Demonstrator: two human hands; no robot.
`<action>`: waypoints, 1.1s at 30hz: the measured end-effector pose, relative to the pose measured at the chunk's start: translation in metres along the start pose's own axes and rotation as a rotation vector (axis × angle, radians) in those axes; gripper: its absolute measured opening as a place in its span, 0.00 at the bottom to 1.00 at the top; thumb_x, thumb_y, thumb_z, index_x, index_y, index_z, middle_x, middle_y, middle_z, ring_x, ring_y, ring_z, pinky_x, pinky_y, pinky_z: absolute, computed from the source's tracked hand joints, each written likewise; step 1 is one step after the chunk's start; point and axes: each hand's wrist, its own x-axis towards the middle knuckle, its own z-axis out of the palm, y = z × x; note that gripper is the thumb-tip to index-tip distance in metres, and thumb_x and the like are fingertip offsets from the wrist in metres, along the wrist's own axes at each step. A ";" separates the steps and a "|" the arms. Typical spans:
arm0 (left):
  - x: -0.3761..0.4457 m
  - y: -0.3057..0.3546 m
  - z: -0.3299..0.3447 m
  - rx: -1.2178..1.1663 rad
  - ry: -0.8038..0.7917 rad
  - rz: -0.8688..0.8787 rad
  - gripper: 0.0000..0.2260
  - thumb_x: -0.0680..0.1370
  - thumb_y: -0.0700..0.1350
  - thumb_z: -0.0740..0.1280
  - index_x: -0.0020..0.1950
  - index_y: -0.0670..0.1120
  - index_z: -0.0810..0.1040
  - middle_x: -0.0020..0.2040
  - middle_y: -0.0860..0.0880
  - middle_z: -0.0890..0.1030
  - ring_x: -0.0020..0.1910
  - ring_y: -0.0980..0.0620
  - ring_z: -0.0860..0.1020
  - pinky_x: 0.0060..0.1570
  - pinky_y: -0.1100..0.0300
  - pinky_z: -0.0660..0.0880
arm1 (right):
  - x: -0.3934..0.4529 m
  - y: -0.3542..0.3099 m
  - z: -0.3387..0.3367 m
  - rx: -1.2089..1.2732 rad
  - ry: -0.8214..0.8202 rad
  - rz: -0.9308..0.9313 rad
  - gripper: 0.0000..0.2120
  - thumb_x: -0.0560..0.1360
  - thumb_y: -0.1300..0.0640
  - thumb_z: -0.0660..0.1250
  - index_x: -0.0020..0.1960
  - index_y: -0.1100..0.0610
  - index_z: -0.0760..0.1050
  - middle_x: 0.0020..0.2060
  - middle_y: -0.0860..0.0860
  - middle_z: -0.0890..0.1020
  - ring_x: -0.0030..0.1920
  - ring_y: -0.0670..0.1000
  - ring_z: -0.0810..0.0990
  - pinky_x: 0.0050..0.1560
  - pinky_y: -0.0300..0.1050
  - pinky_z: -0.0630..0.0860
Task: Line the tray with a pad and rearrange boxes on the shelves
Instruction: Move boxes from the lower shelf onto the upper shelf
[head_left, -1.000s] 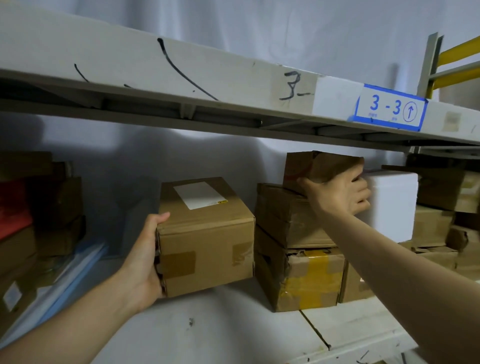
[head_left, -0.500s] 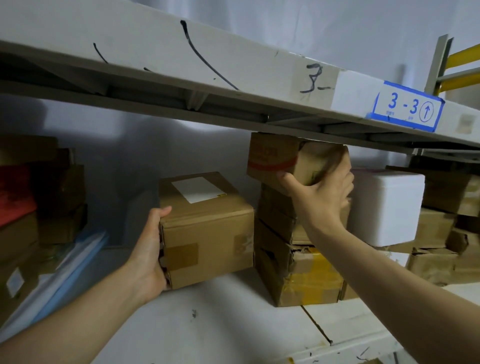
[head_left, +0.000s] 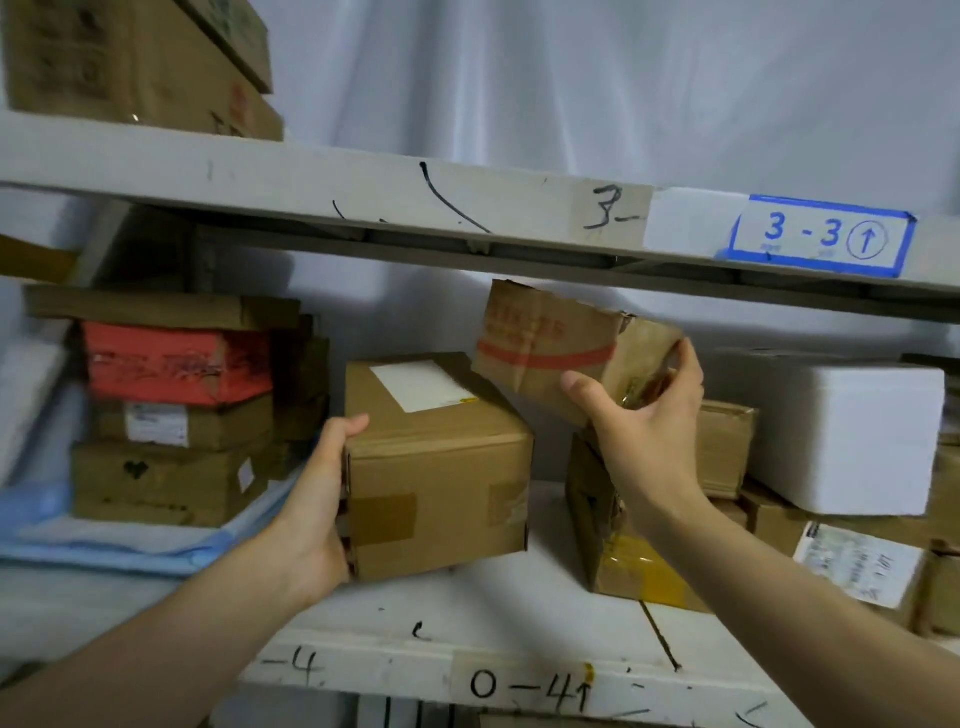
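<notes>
The rearranging of boxes is the step in hand; no tray shows here, and whether the blue sheet (head_left: 119, 545) under the left-hand stack is a pad I cannot tell. On that sheet stands a pile of cartons with a red box (head_left: 176, 364) near the top. Next along, the left hand (head_left: 317, 499) grips the left end of the labelled carton (head_left: 441, 467) on the shelf board (head_left: 363, 670), thumb hooked over its top edge, fingers hidden behind. The right hand (head_left: 644, 410) holds a small crumpled box (head_left: 550, 348) aloft and tilted — thumb under, fingers curled round its far end — above the taped stack (head_left: 639, 566). Every box is sealed (contents unseen). Likely next: set the small box down, perhaps on the labelled carton — squarely. A white foam box (head_left: 852, 431) sits far right.
</notes>
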 end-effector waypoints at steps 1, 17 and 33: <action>-0.012 -0.003 -0.001 0.002 0.016 0.011 0.24 0.70 0.66 0.68 0.59 0.52 0.78 0.56 0.40 0.81 0.56 0.38 0.78 0.50 0.42 0.78 | -0.005 -0.001 -0.005 0.023 -0.015 0.004 0.58 0.55 0.30 0.75 0.78 0.41 0.50 0.72 0.44 0.63 0.73 0.49 0.64 0.72 0.59 0.67; -0.194 -0.004 -0.053 -0.075 0.336 0.249 0.24 0.71 0.66 0.68 0.61 0.53 0.75 0.56 0.40 0.80 0.55 0.37 0.79 0.54 0.37 0.77 | -0.086 -0.083 -0.025 0.396 -0.312 -0.067 0.50 0.59 0.33 0.74 0.74 0.37 0.52 0.70 0.47 0.66 0.71 0.49 0.67 0.69 0.55 0.71; -0.262 0.102 -0.037 -0.023 0.254 0.506 0.26 0.69 0.69 0.67 0.60 0.54 0.77 0.62 0.40 0.79 0.59 0.37 0.78 0.56 0.33 0.74 | -0.053 -0.197 -0.020 0.685 -0.210 -0.193 0.53 0.59 0.33 0.74 0.76 0.43 0.52 0.70 0.50 0.67 0.67 0.48 0.72 0.65 0.52 0.76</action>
